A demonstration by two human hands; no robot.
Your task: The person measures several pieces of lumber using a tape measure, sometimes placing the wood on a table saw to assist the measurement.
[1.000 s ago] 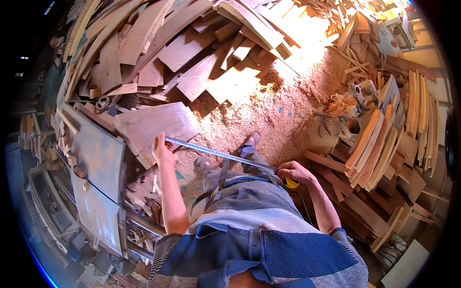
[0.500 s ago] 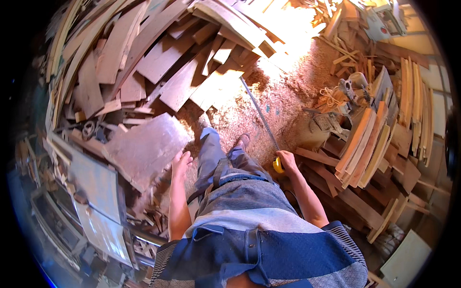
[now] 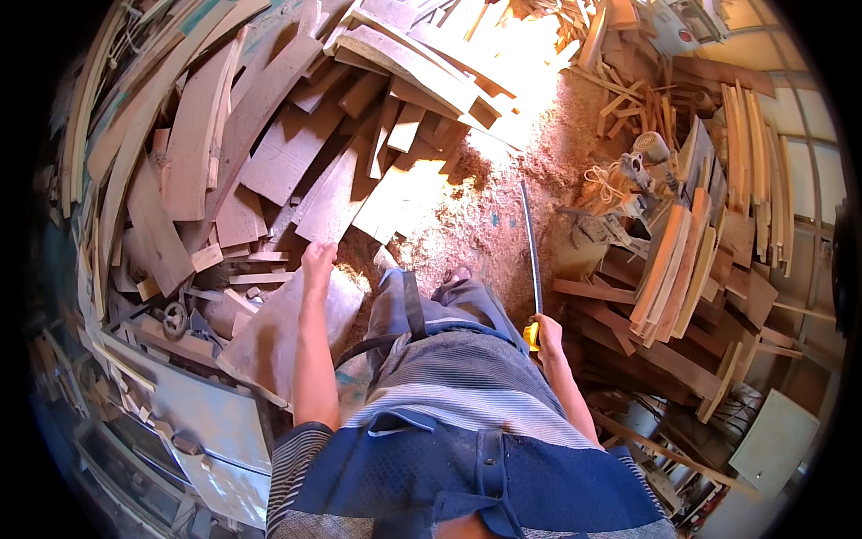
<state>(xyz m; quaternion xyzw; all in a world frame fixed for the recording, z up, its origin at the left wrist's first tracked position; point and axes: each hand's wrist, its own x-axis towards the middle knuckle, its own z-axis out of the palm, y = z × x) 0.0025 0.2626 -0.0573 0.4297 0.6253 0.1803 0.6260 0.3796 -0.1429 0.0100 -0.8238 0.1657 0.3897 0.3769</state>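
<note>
My right hand point(image 3: 549, 336) is wrapped round a yellow tape measure point(image 3: 532, 337). Its metal blade point(image 3: 532, 242) is pulled out and runs away from me over the floor. My left hand point(image 3: 319, 267) is reached forward, its fingers curled at the near end of a wide wooden board point(image 3: 334, 202). The fingertips seem to grip the board's end, though they are partly hidden by the hand. Below that hand a large flat panel point(image 3: 292, 334) leans at the left.
A big heap of rough planks point(image 3: 278, 162) fills the far left. Wood shavings point(image 3: 503, 242) cover the floor ahead. At the right are stacked boards point(image 3: 673, 269), a machine with a motor point(image 3: 648, 148) and upright strips point(image 3: 754, 162). A handwheel point(image 3: 175, 321) stands out at the left.
My left hand has moved forward from beside the panel to the board's end. My right hand has drawn back a little with the tape measure, and the blade has swung rightward.
</note>
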